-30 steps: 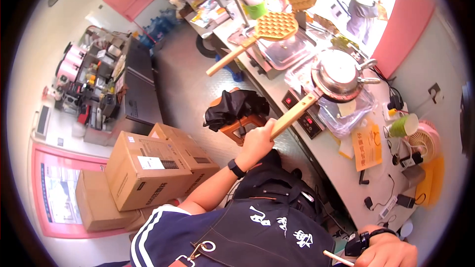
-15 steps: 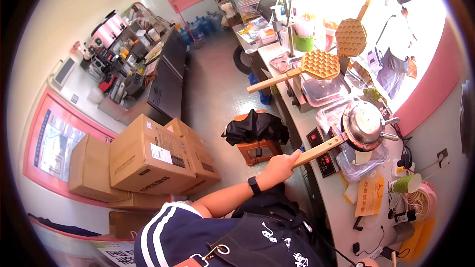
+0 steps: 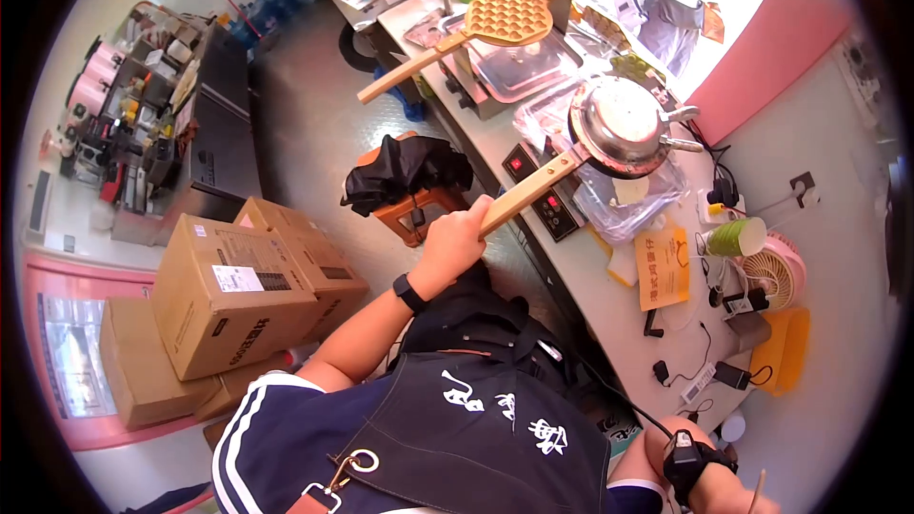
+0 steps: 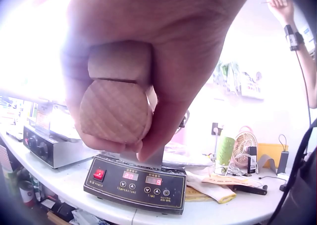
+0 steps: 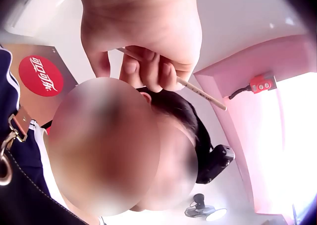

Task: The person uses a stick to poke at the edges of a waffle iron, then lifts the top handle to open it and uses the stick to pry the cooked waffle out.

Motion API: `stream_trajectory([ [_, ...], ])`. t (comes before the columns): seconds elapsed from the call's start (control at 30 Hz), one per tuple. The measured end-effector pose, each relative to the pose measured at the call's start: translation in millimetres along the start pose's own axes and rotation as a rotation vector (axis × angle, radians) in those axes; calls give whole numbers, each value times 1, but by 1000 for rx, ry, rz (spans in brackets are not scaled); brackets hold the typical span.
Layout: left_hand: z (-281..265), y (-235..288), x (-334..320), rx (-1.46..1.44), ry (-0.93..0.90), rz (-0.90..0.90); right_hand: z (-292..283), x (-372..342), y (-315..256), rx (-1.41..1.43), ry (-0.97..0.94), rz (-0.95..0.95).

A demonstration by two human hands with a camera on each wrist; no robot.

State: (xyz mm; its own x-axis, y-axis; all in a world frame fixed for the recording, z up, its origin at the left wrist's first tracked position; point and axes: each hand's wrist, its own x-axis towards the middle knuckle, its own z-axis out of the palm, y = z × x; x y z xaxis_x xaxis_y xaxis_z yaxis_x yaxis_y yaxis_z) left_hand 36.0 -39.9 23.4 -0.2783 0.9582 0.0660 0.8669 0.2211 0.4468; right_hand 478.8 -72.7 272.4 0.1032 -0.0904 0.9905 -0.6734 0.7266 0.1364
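My left hand (image 3: 454, 243) grips the two wooden handles of a round egg waffle iron (image 3: 619, 114), held together in its fist. The iron's metal halves are closed, over the worktop's clear plastic trays. In the left wrist view the square-cut handle ends (image 4: 116, 111) show under the curled fingers. My right hand (image 5: 143, 31) is raised close to the head in its wrist view. Its curled fingers hold a thin wooden stick (image 5: 203, 93) with small printed marks. A second waffle iron (image 3: 509, 19) stands open further along the worktop, its dimpled plate facing up.
Below the left hand sits a control box (image 4: 136, 185) with lit displays. An orange card (image 3: 664, 268), a pink fan (image 3: 776, 271) and cables lie along the worktop (image 3: 609, 324). A stool (image 3: 409, 209) with black cloth and large cardboard boxes (image 3: 238, 295) stand on the floor.
The head view has swung back and forth, shifting the scene. The left hand keeps its hold on the closed iron's handles. The right hand nearly left the bottom edge, then came back in.
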Motion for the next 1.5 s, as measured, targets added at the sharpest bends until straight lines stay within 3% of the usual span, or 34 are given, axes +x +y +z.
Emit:
stream_trajectory([
  [0.03,-4,2,1,-11,-25,-3,17,-3,42,87,-94,336],
  [0.07,-2,1,1,-8,-28,-6,27,-10,69,85,-86,519],
  [0.1,-2,0,1,5,-37,-8,5,-59,53,-31,228,382],
  [0.17,-8,5,1,-11,-33,10,10,-85,87,-265,261,695],
  [0.23,-7,5,1,-22,-19,22,5,-128,104,-640,445,964],
  [0.33,-2,1,1,-8,-14,30,-14,-201,137,-461,679,1226],
  [0.4,-3,1,2,2,-14,42,-1,-231,164,-319,1049,1255],
  [0.5,-2,0,3,-35,-12,46,-16,-287,158,-425,940,1329],
  [0.57,-2,0,2,-30,-16,53,-14,-296,150,-240,874,1661],
  [0.73,-2,1,2,2,-6,35,-5,-306,144,-68,994,1573],
  [0.8,-3,3,2,15,-7,35,-2,-297,142,166,922,1449],
  [0.93,-3,3,3,21,-4,39,12,-262,148,163,781,1364],
  [1.0,-3,3,2,30,-8,38,22,-240,154,-124,203,1663],
  [1.07,-5,4,3,-16,-18,22,29,-241,160,-101,212,1776],
  [1.13,-5,7,4,-4,-21,21,34,-251,165,-330,-151,1835],
  [1.17,-5,6,4,-35,-33,9,39,-255,165,-345,-111,1761],
  [1.3,-9,9,2,-56,-21,26,45,-256,164,-334,-189,1762],
  [1.5,-6,4,3,-32,-21,34,48,-246,159,-123,-79,1756],
])
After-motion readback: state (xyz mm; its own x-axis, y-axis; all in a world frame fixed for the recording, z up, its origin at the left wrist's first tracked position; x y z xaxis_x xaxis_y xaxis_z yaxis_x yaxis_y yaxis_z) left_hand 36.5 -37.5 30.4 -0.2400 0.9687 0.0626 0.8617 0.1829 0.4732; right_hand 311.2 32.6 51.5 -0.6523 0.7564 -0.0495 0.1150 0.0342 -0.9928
